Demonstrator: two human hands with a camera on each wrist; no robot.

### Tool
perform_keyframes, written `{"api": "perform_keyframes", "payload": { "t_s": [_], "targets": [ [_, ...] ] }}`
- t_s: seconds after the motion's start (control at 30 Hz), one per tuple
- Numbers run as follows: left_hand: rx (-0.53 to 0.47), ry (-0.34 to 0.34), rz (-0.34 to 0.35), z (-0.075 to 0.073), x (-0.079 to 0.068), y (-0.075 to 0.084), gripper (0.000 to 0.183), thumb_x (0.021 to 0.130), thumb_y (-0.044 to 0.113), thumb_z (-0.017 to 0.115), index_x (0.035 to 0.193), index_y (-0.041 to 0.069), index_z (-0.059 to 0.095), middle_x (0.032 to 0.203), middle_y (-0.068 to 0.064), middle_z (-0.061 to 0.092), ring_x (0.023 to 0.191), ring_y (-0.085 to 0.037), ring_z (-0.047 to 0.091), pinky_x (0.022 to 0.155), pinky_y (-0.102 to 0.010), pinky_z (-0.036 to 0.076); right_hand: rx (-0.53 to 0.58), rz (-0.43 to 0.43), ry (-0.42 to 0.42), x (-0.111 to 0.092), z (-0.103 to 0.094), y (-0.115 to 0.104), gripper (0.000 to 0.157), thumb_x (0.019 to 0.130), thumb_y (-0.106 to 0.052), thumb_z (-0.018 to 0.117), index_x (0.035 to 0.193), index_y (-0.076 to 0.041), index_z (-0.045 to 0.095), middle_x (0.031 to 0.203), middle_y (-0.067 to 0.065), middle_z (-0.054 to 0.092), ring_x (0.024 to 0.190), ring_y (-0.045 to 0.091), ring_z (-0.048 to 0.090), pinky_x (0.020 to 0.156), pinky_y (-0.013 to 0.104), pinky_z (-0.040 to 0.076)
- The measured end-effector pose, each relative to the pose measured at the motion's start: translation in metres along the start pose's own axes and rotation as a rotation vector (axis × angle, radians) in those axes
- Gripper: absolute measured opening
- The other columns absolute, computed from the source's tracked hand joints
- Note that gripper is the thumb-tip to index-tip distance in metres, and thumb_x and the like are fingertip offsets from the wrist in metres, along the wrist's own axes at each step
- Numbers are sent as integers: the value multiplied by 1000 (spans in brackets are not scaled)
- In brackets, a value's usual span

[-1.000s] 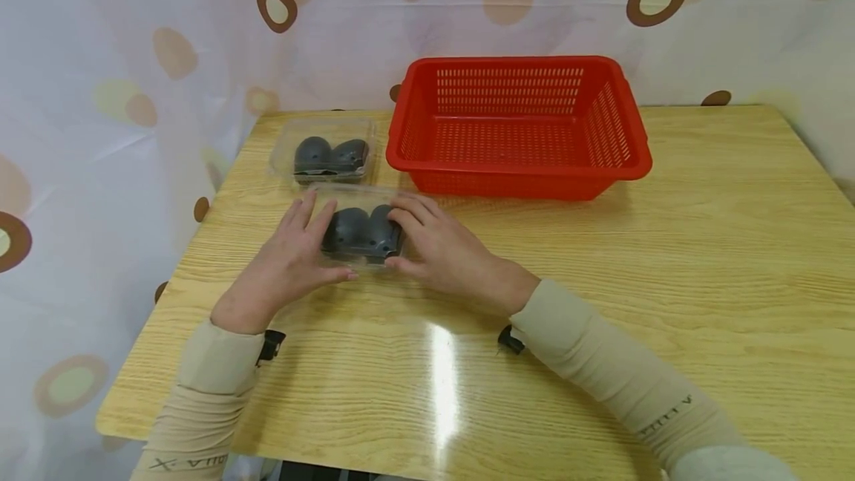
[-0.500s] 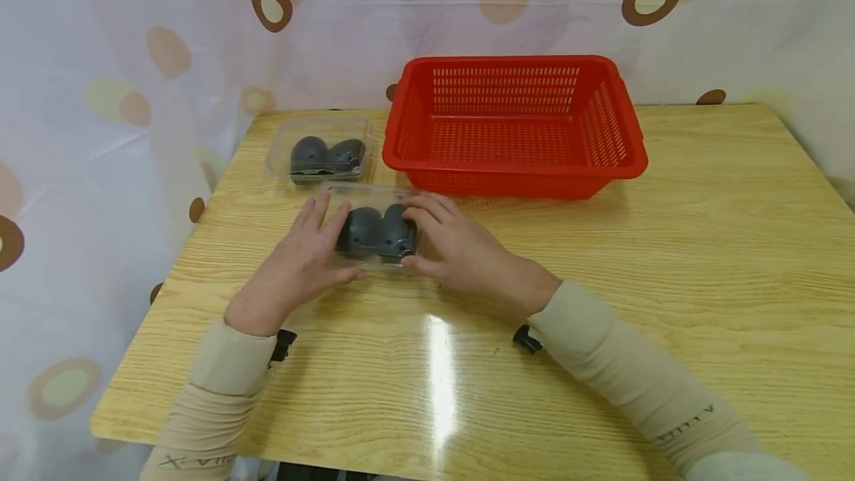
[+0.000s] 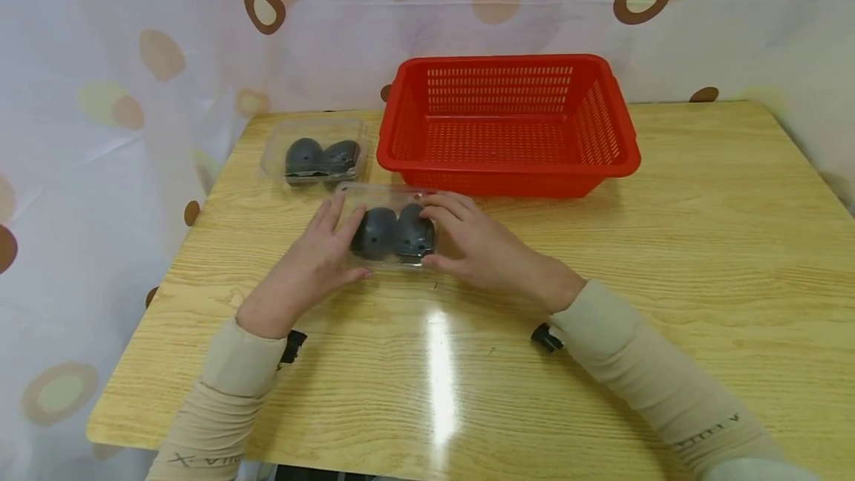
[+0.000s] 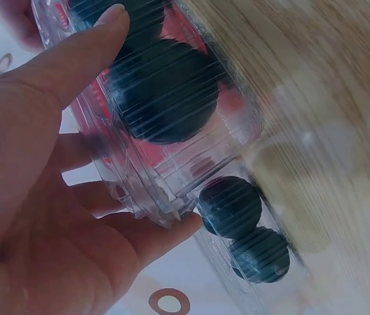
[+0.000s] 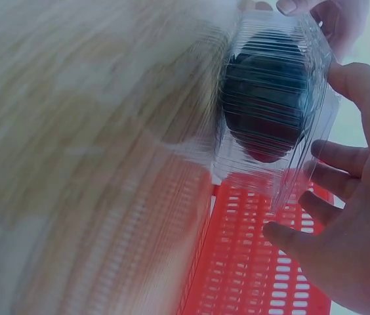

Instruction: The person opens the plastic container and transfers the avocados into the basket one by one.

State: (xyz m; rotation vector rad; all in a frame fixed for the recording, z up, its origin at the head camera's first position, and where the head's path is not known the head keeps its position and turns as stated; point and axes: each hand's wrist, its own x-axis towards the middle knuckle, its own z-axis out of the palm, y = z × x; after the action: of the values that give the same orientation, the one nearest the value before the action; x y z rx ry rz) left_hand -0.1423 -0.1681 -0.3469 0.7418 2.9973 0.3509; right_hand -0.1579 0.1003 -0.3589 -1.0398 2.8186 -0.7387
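Left hand [image 3: 309,262] and right hand [image 3: 484,249] grasp the box [image 3: 386,195] at 9 and 3 o'clock — apparently a positioning step; next move likely calls for level support, basket [image 3: 508,168] at 2 o'clock.

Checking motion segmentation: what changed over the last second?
The front clear plastic box, gripped by the left hand and right hand, shifted right; both hands moved with it. Nothing newly grasped or released. The rear clear plastic box and red slotted basket stayed put.
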Motion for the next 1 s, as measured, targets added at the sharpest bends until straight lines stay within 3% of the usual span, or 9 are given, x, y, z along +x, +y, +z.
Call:
{"api": "perform_keyframes", "payload": {
  "t_s": [0.33,1.0],
  "targets": [
    [28,24,76,3,3,10,92,80,31,83,151,-1,35,159,-34,19,145,-52,25,110,-56,41,43,1,-13,-13,-9,11,65,92,-42,68,143,-9,46,158,6,34,149,26,25,118,48,35],
    [-20,-52,141,-1,9,30,85,87,33,75,155,8,32,164,-25,15,152,-41,17,113,-52,39,109,39,-50,-40,-28,33,70,89,-43,71,147,-14,43,158,1,32,147,25,29,117,50,35]
  ]
}}
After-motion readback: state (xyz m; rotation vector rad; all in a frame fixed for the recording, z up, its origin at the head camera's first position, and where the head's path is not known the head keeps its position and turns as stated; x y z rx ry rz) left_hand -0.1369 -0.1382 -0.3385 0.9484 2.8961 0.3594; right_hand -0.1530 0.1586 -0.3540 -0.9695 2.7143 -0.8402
